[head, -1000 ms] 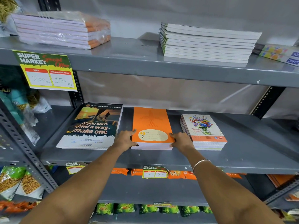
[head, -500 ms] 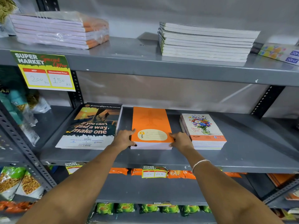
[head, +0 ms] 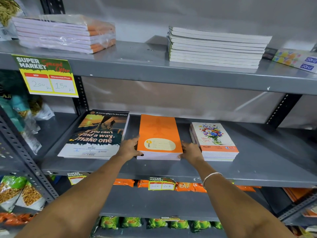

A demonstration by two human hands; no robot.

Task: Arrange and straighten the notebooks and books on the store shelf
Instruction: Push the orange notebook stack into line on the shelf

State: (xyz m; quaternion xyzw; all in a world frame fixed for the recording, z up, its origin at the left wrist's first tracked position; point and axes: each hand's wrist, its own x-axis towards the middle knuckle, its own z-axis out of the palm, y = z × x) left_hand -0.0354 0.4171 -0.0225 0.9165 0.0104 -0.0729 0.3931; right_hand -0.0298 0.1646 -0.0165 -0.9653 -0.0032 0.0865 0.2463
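Gripping orange stack (head: 159,137) unchanged, unmoved

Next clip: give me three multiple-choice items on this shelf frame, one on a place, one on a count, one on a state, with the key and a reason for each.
1. Where does the orange notebook stack lie?
A. Top shelf
B. Middle shelf, between two other stacks
C. Bottom shelf

2. How many stacks lie on the middle shelf?
A. Two
B. Three
C. Five

3. What are the hands doing?
A. Pressing the orange stack's two sides
B. Lifting the floral stack
C. Hanging free

Key: B, it sits between the quote-cover books and the floral notebooks; B, those three stacks; A, the left hand and right hand flank it.
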